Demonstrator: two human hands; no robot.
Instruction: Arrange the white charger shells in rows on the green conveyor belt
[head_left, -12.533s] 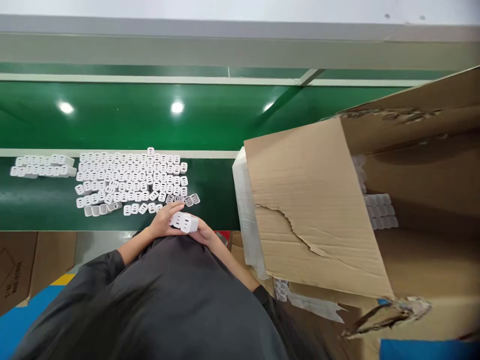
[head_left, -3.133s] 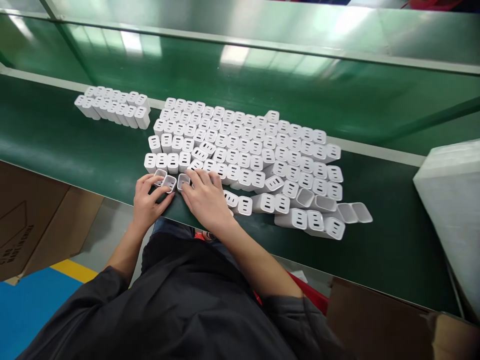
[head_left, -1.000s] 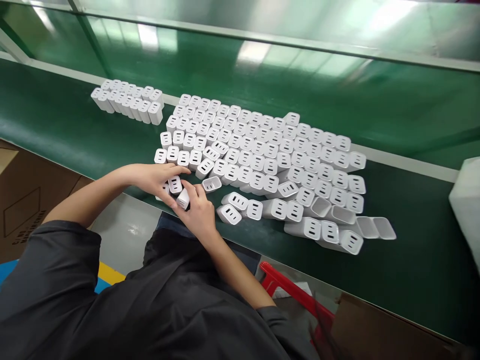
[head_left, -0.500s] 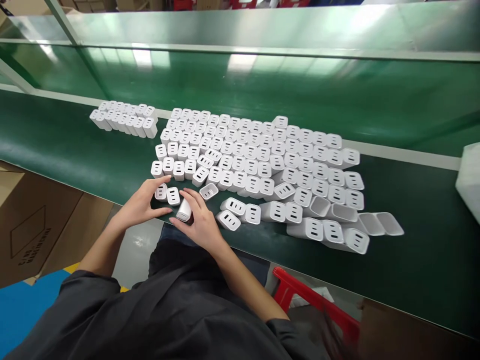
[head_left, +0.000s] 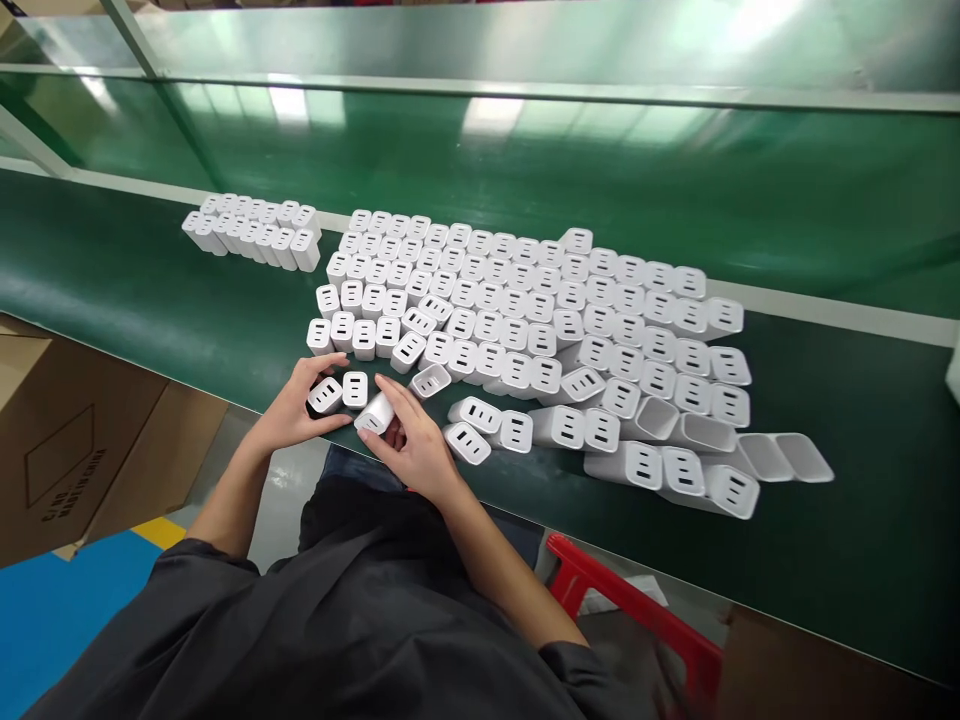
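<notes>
White plastic charger housings with slots in their end faces stand on the green bench. My right hand (head_left: 412, 445) grips one white charger housing (head_left: 376, 412) lying tilted near the front edge, with its thumb at the near end and fingers along the far side. My left hand (head_left: 304, 402) curves around a leaning charger housing (head_left: 325, 395), thumb and fingers apart; whether it presses on the housing I cannot tell. Between the hands an upright housing (head_left: 355, 390) stands. Just beyond my right fingers a housing with a recessed face (head_left: 430, 380) lies tilted.
A large block of housings (head_left: 487, 300) fills the bench's middle, with a smaller group (head_left: 259, 235) at the back left. Hollow open shells (head_left: 802, 457) lie at the right. A cardboard box (head_left: 75, 450) stands at the left and a red stool (head_left: 637, 600) below the bench.
The housing by my left hand has turned from upright to leaning. My right hand still holds its housing, now tipped further over. The view has shifted slightly.
</notes>
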